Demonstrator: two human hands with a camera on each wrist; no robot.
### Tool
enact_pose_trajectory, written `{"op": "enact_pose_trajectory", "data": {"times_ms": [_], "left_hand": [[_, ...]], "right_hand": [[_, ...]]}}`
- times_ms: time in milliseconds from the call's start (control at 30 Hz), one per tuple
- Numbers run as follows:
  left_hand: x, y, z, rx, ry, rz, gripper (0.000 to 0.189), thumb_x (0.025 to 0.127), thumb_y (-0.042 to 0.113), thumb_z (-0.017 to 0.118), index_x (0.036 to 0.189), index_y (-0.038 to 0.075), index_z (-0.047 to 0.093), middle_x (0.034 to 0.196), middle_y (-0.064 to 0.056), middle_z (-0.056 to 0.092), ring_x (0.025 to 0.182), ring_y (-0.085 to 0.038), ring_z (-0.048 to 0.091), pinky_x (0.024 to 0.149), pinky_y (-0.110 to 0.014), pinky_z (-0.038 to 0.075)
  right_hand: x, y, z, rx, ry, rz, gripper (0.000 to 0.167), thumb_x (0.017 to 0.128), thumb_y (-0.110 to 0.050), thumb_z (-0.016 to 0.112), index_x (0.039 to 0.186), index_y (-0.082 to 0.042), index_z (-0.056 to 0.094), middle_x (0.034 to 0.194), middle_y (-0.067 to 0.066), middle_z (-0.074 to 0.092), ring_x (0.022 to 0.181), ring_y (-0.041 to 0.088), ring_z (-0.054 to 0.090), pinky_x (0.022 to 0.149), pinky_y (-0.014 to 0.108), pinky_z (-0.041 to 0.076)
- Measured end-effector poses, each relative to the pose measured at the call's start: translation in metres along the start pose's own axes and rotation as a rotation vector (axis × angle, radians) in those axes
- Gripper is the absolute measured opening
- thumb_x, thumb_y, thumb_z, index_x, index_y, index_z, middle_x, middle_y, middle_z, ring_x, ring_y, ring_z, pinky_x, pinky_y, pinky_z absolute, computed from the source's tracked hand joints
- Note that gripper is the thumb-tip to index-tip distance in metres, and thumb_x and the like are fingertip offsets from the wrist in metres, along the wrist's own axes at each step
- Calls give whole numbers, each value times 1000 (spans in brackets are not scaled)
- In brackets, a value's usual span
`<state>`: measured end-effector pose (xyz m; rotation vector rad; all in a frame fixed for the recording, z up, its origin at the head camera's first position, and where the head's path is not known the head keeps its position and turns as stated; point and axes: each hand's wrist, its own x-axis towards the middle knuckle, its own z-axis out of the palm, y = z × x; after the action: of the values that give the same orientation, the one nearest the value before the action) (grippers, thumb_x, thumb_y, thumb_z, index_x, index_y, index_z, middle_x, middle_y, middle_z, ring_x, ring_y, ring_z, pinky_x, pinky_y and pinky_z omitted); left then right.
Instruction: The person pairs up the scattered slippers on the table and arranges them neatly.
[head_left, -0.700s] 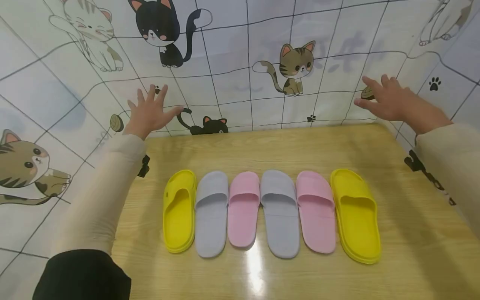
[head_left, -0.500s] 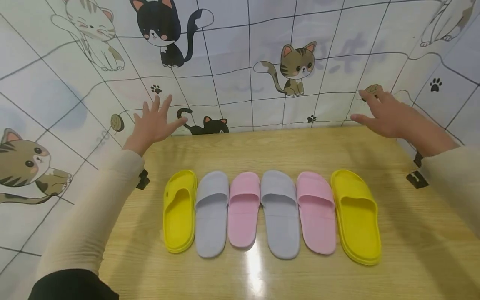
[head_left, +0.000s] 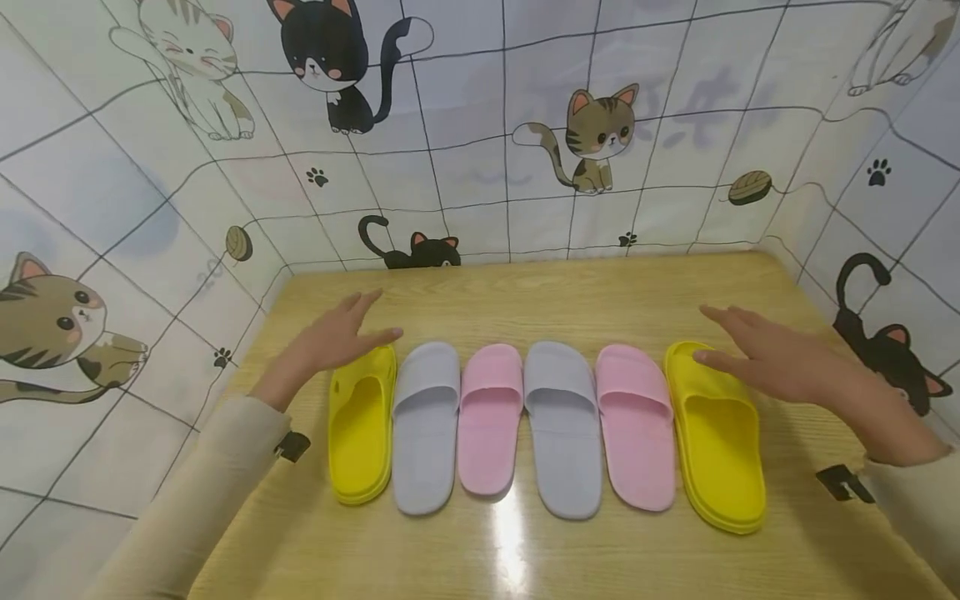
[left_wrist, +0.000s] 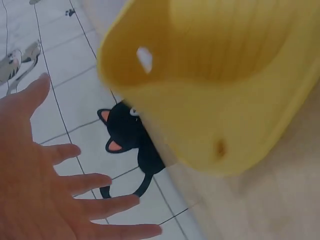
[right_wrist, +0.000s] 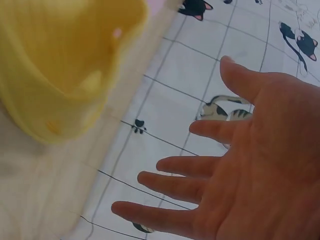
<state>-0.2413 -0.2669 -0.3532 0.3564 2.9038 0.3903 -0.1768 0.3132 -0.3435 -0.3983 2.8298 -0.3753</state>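
Note:
Several slippers stand side by side in a row on the wooden table [head_left: 480,304], toes toward the back wall. At the left end is a yellow slipper [head_left: 358,442], then a grey slipper [head_left: 423,454], a pink slipper [head_left: 487,450], another grey slipper [head_left: 566,458], another pink slipper [head_left: 641,458] and a second yellow slipper [head_left: 723,454] at the right end. My left hand [head_left: 330,337], fingers straight, hovers by the toe of the left yellow slipper. Over the right yellow slipper's toe and outer side is my right hand [head_left: 780,358], fingers extended. Both hands hold nothing.
A white cloth [head_left: 465,100] printed with cats and grid lines covers the back and both sides. Small black straps or clips [head_left: 292,446] sit at the wrists. Light glares off the table in front of the slippers.
Both hands have come down and back from before the printed wall to the toe ends of the two yellow slippers. The slippers have kept their places.

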Motion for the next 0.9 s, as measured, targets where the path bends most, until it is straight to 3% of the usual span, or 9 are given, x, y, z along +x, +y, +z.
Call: {"op": "enact_pose_trajectory", "data": {"times_ms": [167, 333, 433, 600, 700, 800, 900], "left_hand": [[-19, 5, 22, -46, -69, -16, 102, 93, 79, 48, 168, 18, 13, 170, -28, 15, 150, -56, 28, 117, -75, 27], [-32, 9, 35, -64, -89, -19, 104, 91, 74, 58, 167, 16, 17, 168, -31, 19, 148, -57, 31, 116, -74, 29], [-39, 8, 44, -64, -95, -15, 100, 93, 66, 62, 165, 10, 21, 166, -34, 22, 148, -58, 31, 117, -73, 30], [-49, 7, 54, -48, -106, -58, 94, 97, 64, 58, 164, 8, 24, 165, -37, 19, 147, -60, 31, 115, -74, 30], [-54, 8, 56, -57, -106, -105, 91, 98, 66, 54, 165, 12, 24, 166, -37, 15, 144, -63, 32, 113, -78, 29], [-58, 12, 55, -59, -119, -149, 90, 99, 65, 53, 166, 14, 21, 166, -39, 12, 139, -67, 36, 109, -79, 32], [-62, 17, 52, -43, -146, -166, 90, 100, 62, 52, 166, 12, 17, 165, -41, 10, 131, -68, 44, 105, -77, 39]], "right_hand": [[-16, -2, 25, 24, -13, 30, 88, 103, -61, 48, 161, 1, 25, 158, 43, 26, 138, 67, 32, 104, 81, 31], [-26, -6, 43, 22, -10, 75, 84, 105, -62, 42, 158, 3, 33, 155, 45, 28, 133, 69, 37, 97, 83, 37], [-29, -10, 54, 33, -16, 96, 88, 102, -65, 45, 155, 5, 36, 153, 47, 29, 131, 69, 40, 95, 81, 40], [-32, -17, 69, 52, -5, 114, 92, 99, -69, 49, 154, 4, 32, 153, 50, 23, 121, 70, 49, 84, 78, 48], [-30, -21, 74, 49, 25, 123, 89, 100, -68, 48, 151, 2, 32, 150, 50, 26, 103, 62, 61, 71, 68, 55], [-27, -24, 77, 37, 45, 145, 85, 99, -69, 49, 147, -1, 33, 146, 49, 29, 83, 44, 63, 56, 50, 53], [-26, -26, 79, 26, 47, 164, 84, 99, -68, 50, 145, 0, 31, 146, 52, 27, 81, 46, 60, 52, 40, 47]]}}
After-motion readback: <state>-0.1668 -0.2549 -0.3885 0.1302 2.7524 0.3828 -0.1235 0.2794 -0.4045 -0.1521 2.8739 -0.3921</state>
